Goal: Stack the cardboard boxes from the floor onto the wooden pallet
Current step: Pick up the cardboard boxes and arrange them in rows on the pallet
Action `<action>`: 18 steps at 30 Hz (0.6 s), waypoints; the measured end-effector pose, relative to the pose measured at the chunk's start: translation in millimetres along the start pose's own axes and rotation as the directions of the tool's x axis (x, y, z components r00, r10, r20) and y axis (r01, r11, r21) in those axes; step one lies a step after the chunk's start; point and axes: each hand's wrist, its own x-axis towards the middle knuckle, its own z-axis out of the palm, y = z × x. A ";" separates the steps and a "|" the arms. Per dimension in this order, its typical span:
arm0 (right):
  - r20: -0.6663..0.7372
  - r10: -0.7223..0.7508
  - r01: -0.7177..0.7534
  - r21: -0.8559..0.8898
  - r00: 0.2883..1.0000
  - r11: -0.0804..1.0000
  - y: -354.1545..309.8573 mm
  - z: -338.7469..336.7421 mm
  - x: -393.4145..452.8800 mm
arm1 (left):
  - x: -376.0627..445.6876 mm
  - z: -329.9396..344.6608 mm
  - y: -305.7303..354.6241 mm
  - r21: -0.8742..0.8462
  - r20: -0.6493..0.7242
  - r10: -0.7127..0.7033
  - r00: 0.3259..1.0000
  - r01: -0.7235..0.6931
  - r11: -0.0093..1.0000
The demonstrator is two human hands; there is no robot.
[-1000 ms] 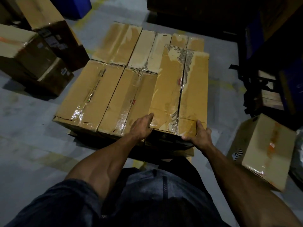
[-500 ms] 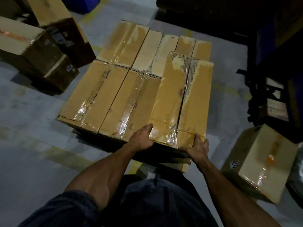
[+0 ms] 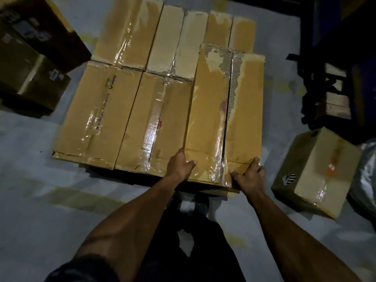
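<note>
A long taped cardboard box (image 3: 225, 119) with a torn top lies at the right end of a layer of several similar boxes (image 3: 97, 110) that hides nearly all of the wooden pallet (image 3: 215, 191). My left hand (image 3: 181, 164) grips the box's near left corner, thumb on top. Over the near right corner my right hand (image 3: 249, 174) is clamped, fingers on the top edge. The box's near end sits slightly raised above its neighbours.
A loose cardboard box (image 3: 313, 171) lies tilted on the grey floor to the right, beside a silvery bag (image 3: 366, 174). Dark boxes (image 3: 32, 64) are piled at the left. A dark rack (image 3: 333, 82) stands at the right. My feet (image 3: 191, 202) are just before the pallet.
The view has come closer and more overhead. The held box has slid forward and settled lower at the right end of the layer, with both hands still on its near corners.
</note>
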 end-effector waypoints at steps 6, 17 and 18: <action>-0.053 0.025 -0.025 -0.009 0.998 1.000 -9.7 2.6 -0.8 | 1.5 0.2 -3.9 0.007 -0.023 0.037 0.999 -0.037 0.999; -0.027 0.020 -0.019 0.040 0.999 0.999 -4.2 -0.2 -5.9 | -6.2 -2.1 1.0 0.072 -0.009 0.043 0.999 -0.042 0.997; -0.028 0.026 -0.024 0.045 0.999 0.999 -3.6 0.0 -7.1 | -7.1 -2.4 1.5 0.074 -0.002 0.039 0.999 -0.039 0.996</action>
